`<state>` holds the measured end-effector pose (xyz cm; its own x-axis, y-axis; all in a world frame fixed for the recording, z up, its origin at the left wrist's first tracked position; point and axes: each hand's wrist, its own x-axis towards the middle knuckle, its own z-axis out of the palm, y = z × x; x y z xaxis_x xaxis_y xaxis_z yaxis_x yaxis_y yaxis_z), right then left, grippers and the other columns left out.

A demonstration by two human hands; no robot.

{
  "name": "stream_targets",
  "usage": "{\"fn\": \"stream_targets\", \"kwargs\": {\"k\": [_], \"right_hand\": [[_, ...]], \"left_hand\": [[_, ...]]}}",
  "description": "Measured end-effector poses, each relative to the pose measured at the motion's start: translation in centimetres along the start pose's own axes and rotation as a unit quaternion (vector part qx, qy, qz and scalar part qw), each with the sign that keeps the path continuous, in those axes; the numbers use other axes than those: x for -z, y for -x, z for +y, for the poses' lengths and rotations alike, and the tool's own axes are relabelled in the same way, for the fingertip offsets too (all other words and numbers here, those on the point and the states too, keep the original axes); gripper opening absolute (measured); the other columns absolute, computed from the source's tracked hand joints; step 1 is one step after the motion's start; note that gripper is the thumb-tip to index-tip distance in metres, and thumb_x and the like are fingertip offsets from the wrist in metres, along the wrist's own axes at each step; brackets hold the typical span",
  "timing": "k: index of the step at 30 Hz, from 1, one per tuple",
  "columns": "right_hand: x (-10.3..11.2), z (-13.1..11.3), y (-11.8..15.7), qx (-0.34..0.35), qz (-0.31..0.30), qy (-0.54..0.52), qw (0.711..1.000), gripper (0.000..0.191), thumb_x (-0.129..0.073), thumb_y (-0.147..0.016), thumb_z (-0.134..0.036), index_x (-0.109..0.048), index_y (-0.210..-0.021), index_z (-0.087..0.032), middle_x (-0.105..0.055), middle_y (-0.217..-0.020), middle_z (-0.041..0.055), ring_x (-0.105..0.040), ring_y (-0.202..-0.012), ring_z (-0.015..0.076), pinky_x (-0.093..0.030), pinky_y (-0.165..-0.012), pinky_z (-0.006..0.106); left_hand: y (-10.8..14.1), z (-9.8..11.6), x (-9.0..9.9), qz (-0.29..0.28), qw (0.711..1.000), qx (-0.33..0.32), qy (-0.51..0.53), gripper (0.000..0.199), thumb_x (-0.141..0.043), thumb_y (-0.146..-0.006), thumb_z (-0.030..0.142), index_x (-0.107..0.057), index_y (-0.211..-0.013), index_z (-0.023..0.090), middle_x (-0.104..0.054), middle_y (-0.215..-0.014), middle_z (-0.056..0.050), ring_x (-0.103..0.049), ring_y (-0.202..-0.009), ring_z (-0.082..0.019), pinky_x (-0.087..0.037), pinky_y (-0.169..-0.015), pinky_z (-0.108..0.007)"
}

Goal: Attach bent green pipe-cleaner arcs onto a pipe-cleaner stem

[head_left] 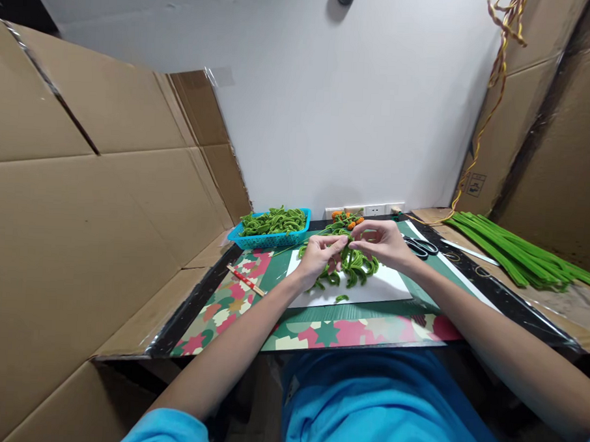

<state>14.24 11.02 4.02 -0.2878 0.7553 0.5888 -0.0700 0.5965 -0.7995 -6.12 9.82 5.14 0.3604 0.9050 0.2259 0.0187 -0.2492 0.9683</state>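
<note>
Over a white sheet (370,293), my left hand (317,258) pinches a curled green chenille stem piece, mostly covered by the fingertips. My right hand (382,243) is closed at the same spot, thumb and fingertips nearly touching the left ones. What exactly its fingertips grip is too small to make out. Beneath both hands lies a cluster of curled green chenille pieces (355,274). One small loose piece (342,298) rests apart, toward the sheet's front edge. Just behind the hands are orange chenille flowers with green stems (353,221).
At back left stands a blue basket (269,240) heaped with green chenille pieces. Black-handled scissors (423,247) lie right of my right hand. Long green chenille stems (513,250) are bundled far right. Red-wrapped chopsticks (246,281) lie left. Cardboard walls (80,224) flank the table.
</note>
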Motion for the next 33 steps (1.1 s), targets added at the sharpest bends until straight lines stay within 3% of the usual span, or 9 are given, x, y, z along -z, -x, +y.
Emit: {"fn": "stream_targets", "kwargs": {"k": [5,9,12,15,19,26,33], "right_hand": [[0.1,0.1,0.1,-0.015,-0.039,-0.035,0.999,0.039,-0.090,-0.078,-0.047,-0.078,-0.101,-0.019,-0.063,-0.069,-0.0012,-0.054,-0.052,0.0118,-0.045,-0.045,0.025],[0.2,-0.1,0.3,-0.024,-0.065,-0.022,0.997,0.038,-0.089,-0.078,-0.047,-0.080,-0.101,-0.018,-0.065,-0.069,-0.0008,-0.053,-0.049,0.0108,-0.043,-0.043,0.025],[0.2,0.1,0.3,-0.030,-0.083,-0.035,0.996,0.038,-0.091,-0.076,-0.047,-0.082,-0.099,-0.018,-0.068,-0.071,0.0001,-0.054,-0.049,0.0106,-0.044,-0.044,0.025],[0.3,0.4,0.3,-0.026,-0.088,-0.054,0.994,0.034,-0.092,-0.075,-0.043,-0.082,-0.093,-0.016,-0.069,-0.069,0.0009,-0.058,-0.051,0.0120,-0.047,-0.046,0.025],[0.3,0.6,0.2,-0.029,-0.088,-0.053,0.994,0.032,-0.092,-0.076,-0.041,-0.082,-0.095,-0.017,-0.069,-0.067,0.0007,-0.061,-0.051,0.0127,-0.049,-0.046,0.025],[0.2,0.0,0.1,0.011,-0.057,0.026,0.998,0.040,-0.090,-0.077,-0.051,-0.082,-0.094,-0.016,-0.074,-0.078,0.0052,-0.063,-0.056,0.0124,-0.052,-0.051,0.026],[0.1,-0.1,0.3,-0.012,-0.062,0.024,0.998,0.043,-0.089,-0.076,-0.056,-0.076,-0.088,-0.017,-0.064,-0.062,-0.0007,-0.060,-0.049,0.0124,-0.045,-0.044,0.024]], "left_hand": [[-0.1,0.2,0.6,-0.041,0.999,0.011,0.010,0.046,-0.083,-0.079,0.058,-0.083,-0.095,0.014,-0.057,-0.048,0.002,-0.052,-0.038,-0.011,-0.031,-0.035,-0.020],[0.1,0.9,1.2,-0.068,0.997,0.018,-0.024,0.044,-0.085,-0.078,0.057,-0.081,-0.084,0.013,-0.056,-0.046,0.002,-0.046,-0.035,-0.008,-0.029,-0.036,-0.020],[0.1,1.1,1.5,-0.099,0.992,0.028,-0.068,0.047,-0.082,-0.081,0.059,-0.081,-0.084,0.013,-0.054,-0.046,0.002,-0.046,-0.035,-0.008,-0.021,-0.035,-0.019],[0.0,1.0,1.8,-0.111,0.990,0.045,-0.078,0.049,-0.085,-0.076,0.060,-0.080,-0.084,0.012,-0.051,-0.049,0.003,-0.045,-0.038,-0.007,-0.022,-0.037,-0.019],[-0.2,1.0,1.8,-0.101,0.992,0.052,-0.058,0.051,-0.087,-0.074,0.059,-0.079,-0.090,0.012,-0.055,-0.060,0.003,-0.041,-0.043,-0.005,-0.027,-0.041,-0.019],[-0.1,1.5,2.2,-0.138,0.986,0.073,-0.060,0.051,-0.089,-0.075,0.054,-0.076,-0.104,0.013,-0.060,-0.074,0.001,-0.052,-0.057,-0.007,-0.035,-0.050,-0.020],[-0.2,1.6,2.3,-0.103,0.990,0.070,-0.063,0.058,-0.092,-0.072,0.051,-0.073,-0.115,0.017,-0.070,-0.093,-0.005,-0.052,-0.055,-0.006,-0.032,-0.046,-0.020]]}}
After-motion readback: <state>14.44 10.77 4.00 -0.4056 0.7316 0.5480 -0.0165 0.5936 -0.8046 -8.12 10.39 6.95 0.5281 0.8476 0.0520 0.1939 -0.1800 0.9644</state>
